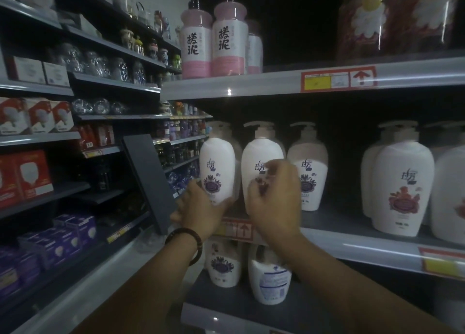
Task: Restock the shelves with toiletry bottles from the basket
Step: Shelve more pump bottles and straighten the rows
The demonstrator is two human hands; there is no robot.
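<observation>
Three white pump bottles with purple flower labels are standing upright in a row at the left end of the middle shelf [364, 245]. The leftmost bottle [217, 162] is sitting at the shelf's front edge, its base being gripped by the left hand [198, 208]. The second bottle [261, 157] is standing just beside it, partly covered by the right hand [274, 193]; the third bottle [308, 172] is standing just right of that.

A dark reddish-brown bracelet [185, 234] of small rounded beads is being worn around the wrist of the left hand [201, 208], a second, thinner dark band [199, 254] is being worn just behind it, and both forearms [156, 283] are being shown bare.
</observation>
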